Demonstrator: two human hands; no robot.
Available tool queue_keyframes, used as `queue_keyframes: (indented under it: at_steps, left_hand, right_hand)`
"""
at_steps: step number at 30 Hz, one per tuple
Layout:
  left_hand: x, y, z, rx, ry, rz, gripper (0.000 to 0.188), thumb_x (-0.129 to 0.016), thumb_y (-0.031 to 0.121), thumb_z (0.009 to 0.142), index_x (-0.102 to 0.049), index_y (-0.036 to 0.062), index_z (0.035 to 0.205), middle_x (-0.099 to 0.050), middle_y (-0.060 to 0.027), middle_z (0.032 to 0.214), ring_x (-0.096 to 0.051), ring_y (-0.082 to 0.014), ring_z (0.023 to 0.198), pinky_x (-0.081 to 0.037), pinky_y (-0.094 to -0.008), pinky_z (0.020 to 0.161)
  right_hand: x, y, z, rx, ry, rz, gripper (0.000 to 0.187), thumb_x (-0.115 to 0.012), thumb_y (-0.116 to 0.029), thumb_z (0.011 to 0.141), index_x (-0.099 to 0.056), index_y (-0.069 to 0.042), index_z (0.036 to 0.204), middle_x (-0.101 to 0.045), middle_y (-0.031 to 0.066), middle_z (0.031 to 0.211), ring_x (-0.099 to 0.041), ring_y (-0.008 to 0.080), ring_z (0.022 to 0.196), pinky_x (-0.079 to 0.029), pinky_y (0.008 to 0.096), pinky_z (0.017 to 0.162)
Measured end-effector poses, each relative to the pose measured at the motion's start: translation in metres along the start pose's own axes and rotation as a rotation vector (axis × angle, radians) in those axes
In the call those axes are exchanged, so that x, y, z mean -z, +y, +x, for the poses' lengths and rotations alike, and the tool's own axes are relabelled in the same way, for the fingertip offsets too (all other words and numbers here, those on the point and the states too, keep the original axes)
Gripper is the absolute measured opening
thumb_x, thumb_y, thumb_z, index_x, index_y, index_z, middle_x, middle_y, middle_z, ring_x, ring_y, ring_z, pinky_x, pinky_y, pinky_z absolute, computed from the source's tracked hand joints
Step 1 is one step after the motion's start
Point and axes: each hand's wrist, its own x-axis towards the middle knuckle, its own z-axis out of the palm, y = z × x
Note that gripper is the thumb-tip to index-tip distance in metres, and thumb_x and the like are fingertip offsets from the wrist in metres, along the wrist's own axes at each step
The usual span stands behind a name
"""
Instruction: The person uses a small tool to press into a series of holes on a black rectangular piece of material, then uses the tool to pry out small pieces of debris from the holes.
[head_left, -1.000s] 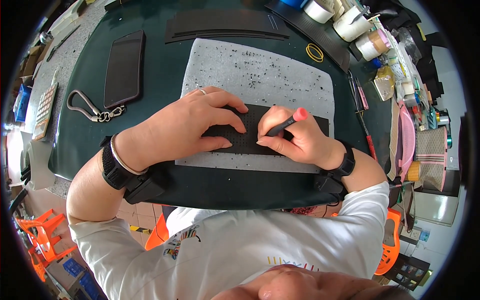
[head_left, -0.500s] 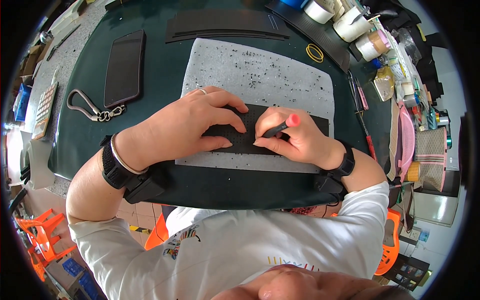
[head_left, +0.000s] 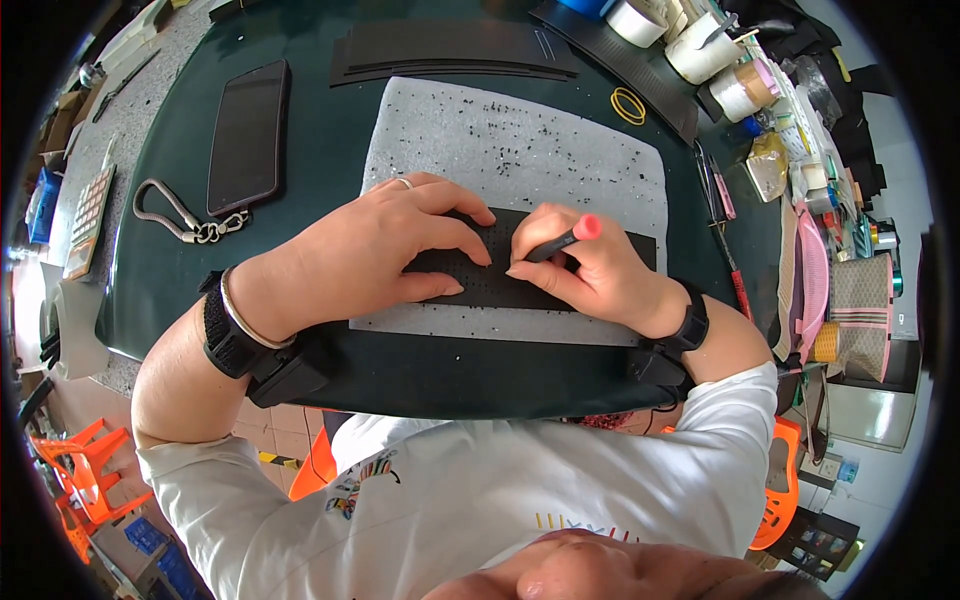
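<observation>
A thin black sheet (head_left: 503, 240) is lying flat, directly beneath the person's 2 hands, its long axis running left to right, with the right end tilting slightly toward the far side's opposite, the near edge. Small holes are dotting its left part, in rows, and these are showing in the narrow gap between the hands. The right hand (head_left: 605, 275) is sitting just right of that gap, its thumb and fingers clamping a slim dark tool (head_left: 556, 245) with a red end. The tool is leaning: its red end is pointing up and to the right, its lower end toward the left, where fingers are hiding the tip, so whether it is meeting the sheet is impossible to tell. The left hand (head_left: 375, 250) is gripping no tool; its fingers are spreading, index fingertip and thumb resting on the sheet around the holes, the thumb on the near side. The 2 hands are sitting close but apart, both bordering the holes, the right fingertips just to their right.

Under the sheet, a pale grey mat (head_left: 610, 185) is stretching farther away, black specks scattering across it. Beyond, on the dark green bench (head_left: 420, 375), more black sheets (head_left: 450, 50) are lying at the far side, and a phone (head_left: 247, 140) is lying far left.
</observation>
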Motion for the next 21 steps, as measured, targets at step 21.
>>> queue_keyframes:
  at_steps: [21]
  left_hand:
    - [0.0, 0.0, 0.0, -0.009, -0.006, 0.016, 0.029, -0.08, 0.012, 0.084, -0.074, 0.014, 0.113, -0.061, -0.003, 0.136, -0.055, -0.0287, 0.128, -0.046, -0.0419, 0.111]
  right_hand:
    - [-0.003, 0.003, 0.002, -0.058, 0.099, -0.036, 0.008, -0.072, -0.004, 0.097, -0.065, -0.002, 0.1, -0.067, 0.0058, 0.096, -0.06, 0.0158, 0.072, -0.047, 0.028, 0.064]
